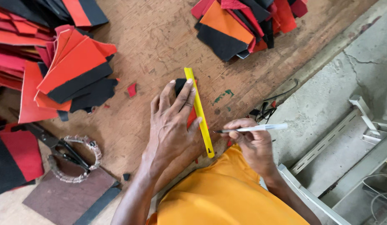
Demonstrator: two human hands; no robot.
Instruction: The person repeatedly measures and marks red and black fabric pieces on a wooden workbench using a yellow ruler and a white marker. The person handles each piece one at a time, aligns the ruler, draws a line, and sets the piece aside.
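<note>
My left hand (172,125) lies flat on a red and black fabric piece (179,85), and its fingers press a yellow ruler (197,108) along the piece's right edge. The ruler runs from the far middle of the wooden table (160,37) toward me. My right hand (251,139) holds a white pen (254,128) like a pencil, its tip pointing left, just to the right of the ruler's near end. Most of the fabric piece is hidden under my left hand.
Stacks of red, orange and black cut pieces (64,71) lie at the left, and another pile (243,21) at the top. Black scissors (60,148) rest on a ring-shaped object at the lower left. A concrete floor (347,75) and metal frame (339,133) are at the right.
</note>
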